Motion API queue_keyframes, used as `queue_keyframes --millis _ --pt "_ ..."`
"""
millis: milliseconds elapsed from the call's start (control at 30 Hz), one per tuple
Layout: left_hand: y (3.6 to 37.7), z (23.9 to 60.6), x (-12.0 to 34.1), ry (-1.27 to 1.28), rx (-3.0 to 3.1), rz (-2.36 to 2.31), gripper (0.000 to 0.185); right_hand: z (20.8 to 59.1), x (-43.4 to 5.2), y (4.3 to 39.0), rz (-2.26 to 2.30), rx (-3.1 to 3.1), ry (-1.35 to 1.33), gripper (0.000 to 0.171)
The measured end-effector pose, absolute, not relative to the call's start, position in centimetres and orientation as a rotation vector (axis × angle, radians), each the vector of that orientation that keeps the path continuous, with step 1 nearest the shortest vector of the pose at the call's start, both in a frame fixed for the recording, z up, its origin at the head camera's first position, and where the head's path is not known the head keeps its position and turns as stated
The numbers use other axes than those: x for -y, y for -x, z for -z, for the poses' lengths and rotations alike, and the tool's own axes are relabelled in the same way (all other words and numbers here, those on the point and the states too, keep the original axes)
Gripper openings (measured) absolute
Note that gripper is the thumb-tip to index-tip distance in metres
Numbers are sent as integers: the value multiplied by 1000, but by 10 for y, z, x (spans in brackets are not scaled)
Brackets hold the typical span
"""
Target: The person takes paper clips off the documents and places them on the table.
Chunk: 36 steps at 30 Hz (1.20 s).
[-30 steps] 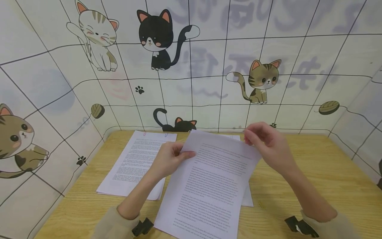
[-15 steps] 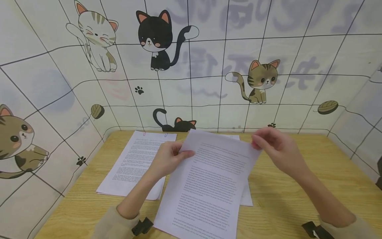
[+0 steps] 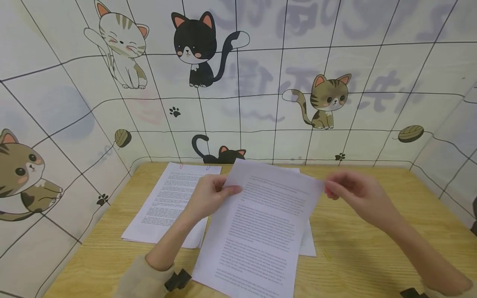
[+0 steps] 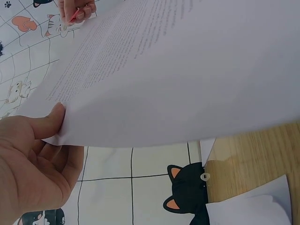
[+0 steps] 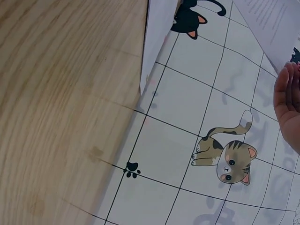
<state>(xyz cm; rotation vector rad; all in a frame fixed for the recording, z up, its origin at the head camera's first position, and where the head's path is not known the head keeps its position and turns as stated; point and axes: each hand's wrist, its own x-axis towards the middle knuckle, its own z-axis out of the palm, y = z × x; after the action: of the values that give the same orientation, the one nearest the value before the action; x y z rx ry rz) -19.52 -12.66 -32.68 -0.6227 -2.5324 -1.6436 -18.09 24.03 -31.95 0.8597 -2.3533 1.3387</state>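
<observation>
A printed sheet of paper stands tilted up in front of me, text facing the head camera. Its upper left edge is gripped by my left hand, thumb on the printed face; in the left wrist view the same thumb presses the paper against the fingers behind it. At the upper right corner of the sheet is my right hand, thumb and fingertips together. Between them the left wrist view shows a small, thin red paper clip, mostly hidden by the fingers.
On the wooden table, a printed stack lies at the left with a red clip and a blue clip on its top edge. Another paper pile is partly hidden behind the raised sheet. A cat-patterned backdrop encloses the table.
My right hand has moved right and down, from over the sheet's upper right part to its corner. My left hand and the sheet have hardly moved.
</observation>
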Motion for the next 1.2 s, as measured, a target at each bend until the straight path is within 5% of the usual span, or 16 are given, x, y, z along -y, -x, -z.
queue_keyframes --millis 1200 --pt "196 322 131 579 2529 1702 13 391 -271 188 -1417 2829 -1368 8"
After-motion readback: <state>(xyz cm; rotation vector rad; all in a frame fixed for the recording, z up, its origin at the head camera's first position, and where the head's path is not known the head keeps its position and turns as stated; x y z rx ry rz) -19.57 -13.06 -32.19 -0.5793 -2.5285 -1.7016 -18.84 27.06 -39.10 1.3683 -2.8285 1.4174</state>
